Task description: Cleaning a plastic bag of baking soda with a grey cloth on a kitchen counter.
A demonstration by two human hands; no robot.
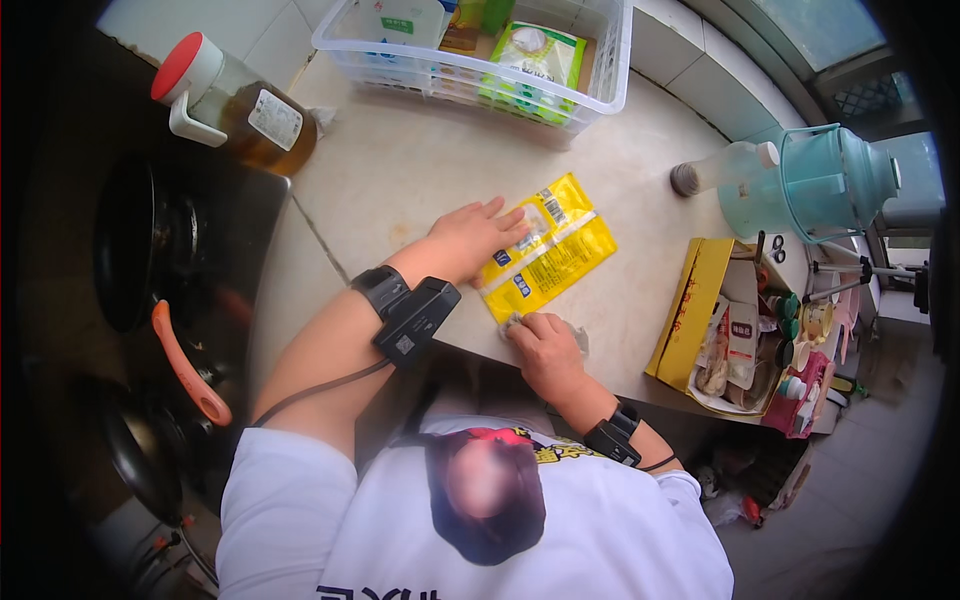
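Note:
A yellow plastic food packet (559, 259) lies flat on the pale countertop (390, 176) in front of me, its printed side up. My left hand (480, 236) rests on the packet's left part with the fingers spread. Close to the packet's near corner, at the counter's front edge, my right hand (544, 349) has its fingers curled over a crumpled greyish cloth or tissue (581, 340). Part of the cloth is hidden under that hand. Each wrist wears a black strapped device.
A plastic basket (480, 64) with packets stands at the back. Left are a red-lidded jug (266, 120) and a pan with an orange handle (187, 367). To the right stand a turquoise thermos (817, 184), a clear bottle (720, 171) and a yellow box (690, 322) holding small items.

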